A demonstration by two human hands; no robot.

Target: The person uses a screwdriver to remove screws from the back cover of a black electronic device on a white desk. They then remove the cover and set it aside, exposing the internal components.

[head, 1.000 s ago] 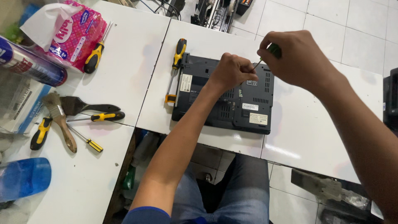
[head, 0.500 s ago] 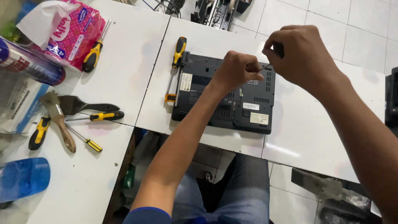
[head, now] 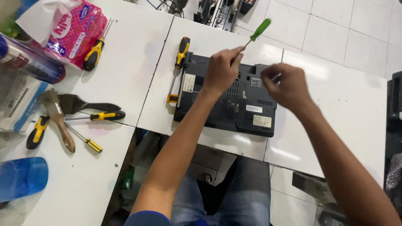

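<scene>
Gripping slim green-handled screwdriver, left hand

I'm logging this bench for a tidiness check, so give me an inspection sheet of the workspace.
Surface: white tables pushed together, gaps between.
Job's things: dark laptop lying underside up; green-handled screwdriver with its shaft in the left hand.
Clutter: orange-black screwdriver beside laptop; yellow-black screwdrivers, brush, pink tissue pack, spray can, blue container.
Grips: left hand shut on screwdriver; right hand pinched, contents too small to tell.
Cables: dark tangle at far edge.
Surroundings: white tiled floor.
</scene>
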